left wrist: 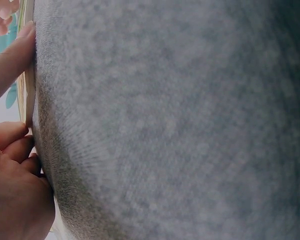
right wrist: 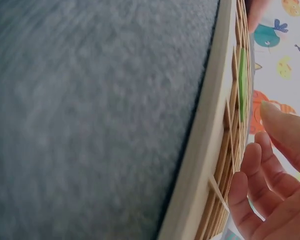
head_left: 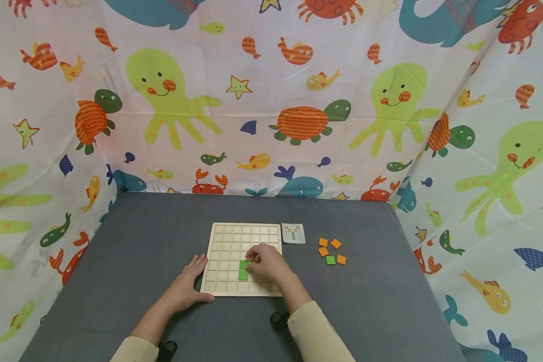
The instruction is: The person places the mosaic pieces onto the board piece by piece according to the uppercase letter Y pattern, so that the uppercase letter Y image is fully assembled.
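A wooden grid board [head_left: 221,251] lies on the grey table, with two green square tiles [head_left: 243,275] one above the other in its cells. My left hand [head_left: 185,286] rests at the board's lower left corner, thumb on the near edge and fingers along the left side. Over the board hovers my right hand [head_left: 268,262], its fingertips close to the upper green tile. In the right wrist view the right fingers [right wrist: 257,165] are loosely bent, and no tile shows between them and the thumb. A green tile [right wrist: 242,85] sits in the grid there.
Right of the board are several loose orange tiles [head_left: 341,259] and one green tile [head_left: 330,260]. A small printed pattern card [head_left: 293,233] lies by the board's upper right corner. A curtain with sea animals [head_left: 253,176] surrounds the grey table [head_left: 380,311].
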The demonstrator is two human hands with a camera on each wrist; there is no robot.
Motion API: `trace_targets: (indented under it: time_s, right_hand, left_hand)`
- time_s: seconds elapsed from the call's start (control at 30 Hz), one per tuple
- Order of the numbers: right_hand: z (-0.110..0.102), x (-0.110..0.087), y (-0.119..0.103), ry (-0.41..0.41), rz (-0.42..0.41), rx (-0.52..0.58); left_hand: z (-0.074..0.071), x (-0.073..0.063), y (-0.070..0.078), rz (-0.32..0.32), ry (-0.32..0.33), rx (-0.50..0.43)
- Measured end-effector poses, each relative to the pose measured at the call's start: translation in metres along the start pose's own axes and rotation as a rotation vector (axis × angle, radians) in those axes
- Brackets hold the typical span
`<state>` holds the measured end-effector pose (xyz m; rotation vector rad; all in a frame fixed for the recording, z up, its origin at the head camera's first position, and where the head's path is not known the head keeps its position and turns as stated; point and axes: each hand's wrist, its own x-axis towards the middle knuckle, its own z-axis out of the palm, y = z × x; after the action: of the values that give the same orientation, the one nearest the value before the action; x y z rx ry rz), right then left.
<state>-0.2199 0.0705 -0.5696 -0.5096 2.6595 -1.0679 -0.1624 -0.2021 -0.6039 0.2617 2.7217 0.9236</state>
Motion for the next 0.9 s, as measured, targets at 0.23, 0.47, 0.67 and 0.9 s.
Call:
trace_targets:
  time_s: [0.23,0.47,0.67,0.9]
  right_hand:
    - [-0.011,-0.008,0.004,0.042,-0.028,-0.023]
    - [-0.021,-0.015,0.011,0.09,-0.044,-0.024]
    - [-0.029,-0.024,0.018,0.128,-0.023,-0.002]
    - [-0.042,-0.034,0.028,0.192,-0.02,0.011]
  left_hand:
    - [0.0,-0.001,0.0,0.006,0.001,-0.004]
    - [-0.002,-0.002,0.002,0.001,0.004,-0.021]
    - [-0.003,-0.003,0.004,0.008,0.002,-0.023]
    - [-0.001,-0.001,0.003,0.001,0.003,-0.026]
